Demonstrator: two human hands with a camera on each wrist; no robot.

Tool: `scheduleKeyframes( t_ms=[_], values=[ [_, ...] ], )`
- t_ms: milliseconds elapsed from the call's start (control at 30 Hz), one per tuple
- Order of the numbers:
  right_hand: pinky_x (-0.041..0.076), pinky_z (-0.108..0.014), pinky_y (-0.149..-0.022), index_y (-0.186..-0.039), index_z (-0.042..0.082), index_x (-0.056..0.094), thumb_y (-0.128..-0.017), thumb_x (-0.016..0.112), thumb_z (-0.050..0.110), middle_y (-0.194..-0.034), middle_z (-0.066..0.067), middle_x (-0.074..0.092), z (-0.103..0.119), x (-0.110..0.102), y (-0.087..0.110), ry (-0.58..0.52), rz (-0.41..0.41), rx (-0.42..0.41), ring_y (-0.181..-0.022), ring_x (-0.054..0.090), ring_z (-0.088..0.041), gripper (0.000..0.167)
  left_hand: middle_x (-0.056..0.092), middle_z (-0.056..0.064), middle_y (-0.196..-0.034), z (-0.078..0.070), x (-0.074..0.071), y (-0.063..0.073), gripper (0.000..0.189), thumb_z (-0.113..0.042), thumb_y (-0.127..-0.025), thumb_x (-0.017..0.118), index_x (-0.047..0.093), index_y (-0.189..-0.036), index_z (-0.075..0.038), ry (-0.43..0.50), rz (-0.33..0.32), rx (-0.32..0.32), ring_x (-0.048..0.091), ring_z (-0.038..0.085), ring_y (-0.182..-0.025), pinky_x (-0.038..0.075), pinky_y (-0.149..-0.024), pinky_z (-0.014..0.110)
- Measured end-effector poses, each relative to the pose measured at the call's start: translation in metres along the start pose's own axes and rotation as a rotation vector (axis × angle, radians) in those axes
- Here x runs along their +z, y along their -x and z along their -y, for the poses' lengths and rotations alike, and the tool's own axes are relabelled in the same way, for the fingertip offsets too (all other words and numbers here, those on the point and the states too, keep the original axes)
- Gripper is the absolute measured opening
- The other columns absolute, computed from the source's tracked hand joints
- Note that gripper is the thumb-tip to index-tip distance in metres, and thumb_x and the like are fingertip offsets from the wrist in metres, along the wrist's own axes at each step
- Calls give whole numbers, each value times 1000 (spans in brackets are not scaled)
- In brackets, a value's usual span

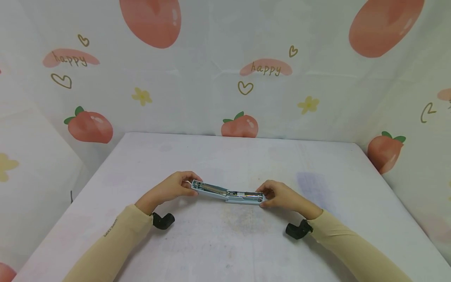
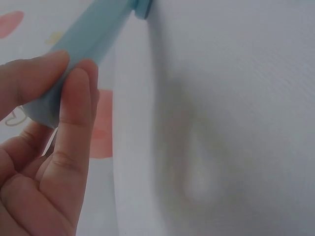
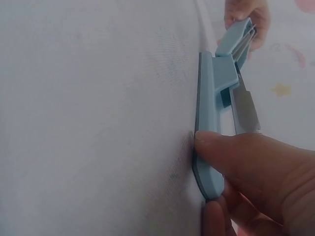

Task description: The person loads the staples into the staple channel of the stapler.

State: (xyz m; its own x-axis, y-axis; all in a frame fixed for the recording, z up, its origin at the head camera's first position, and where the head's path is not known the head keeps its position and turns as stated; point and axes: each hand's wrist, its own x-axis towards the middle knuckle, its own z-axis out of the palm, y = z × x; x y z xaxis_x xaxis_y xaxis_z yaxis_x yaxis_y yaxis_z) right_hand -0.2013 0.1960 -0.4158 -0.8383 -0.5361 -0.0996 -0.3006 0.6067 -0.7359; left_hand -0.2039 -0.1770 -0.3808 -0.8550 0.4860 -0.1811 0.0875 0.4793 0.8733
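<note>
At the far left of the backdrop [image 1: 197, 98], the first of two whole "happy" prints [image 1: 71, 59] can be read. Below it, one beige left sleeve [image 1: 112, 243] is seen, marked with small dark lettering that cannot be made out with certainty. One black fitting [image 1: 163, 221] is worn at its cuff.

Next, of two bare hands, the left hand [image 1: 170, 188] is found with thumb and fingers pinched on the outer end of the upper arm [image 1: 211, 192] of a stapler.

One light blue stapler [image 1: 226, 197] is held in the middle, between the hands and low over the white table [image 1: 197, 250]; it is opened out at its hinge. By the head view its metal-lined inside is shown; by the left wrist view only the smooth blue outside of the upper arm is given, with a shadow cast on the table. By the right wrist view the dark edging [image 3: 198, 113] along the base [image 3: 209, 118] is revealed.

The base's outer end is gripped by the right hand [image 1: 283, 196], its thumb laid along the side. The second "happy" print [image 1: 266, 69] is placed above. Farther right, a second black fitting [image 1: 297, 230] is followed by one beige right sleeve [image 1: 352, 243].
</note>
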Motion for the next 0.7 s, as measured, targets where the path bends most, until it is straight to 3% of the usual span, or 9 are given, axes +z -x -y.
scheduleKeyframes(
  t_ms=[433,700],
  values=[
    [52,-32,-82,-111,4,64,-77,81,11,-103,-8,63,0,0,-1,-9,13,6,-94,61,-20,39,62,7,-102,-14,1,-1,38,-10,-84,75,61,-119,-6,26,-5,42,59,13,-77,45,-70,26],
    [53,-33,-82,-112,4,64,-77,81,11,-102,-8,64,1,-1,-1,-2,13,13,-94,62,-19,39,61,7,-102,-28,8,-1,33,-9,-84,74,63,-116,-7,24,-49,81,59,14,-76,45,-71,27]
  ],
)
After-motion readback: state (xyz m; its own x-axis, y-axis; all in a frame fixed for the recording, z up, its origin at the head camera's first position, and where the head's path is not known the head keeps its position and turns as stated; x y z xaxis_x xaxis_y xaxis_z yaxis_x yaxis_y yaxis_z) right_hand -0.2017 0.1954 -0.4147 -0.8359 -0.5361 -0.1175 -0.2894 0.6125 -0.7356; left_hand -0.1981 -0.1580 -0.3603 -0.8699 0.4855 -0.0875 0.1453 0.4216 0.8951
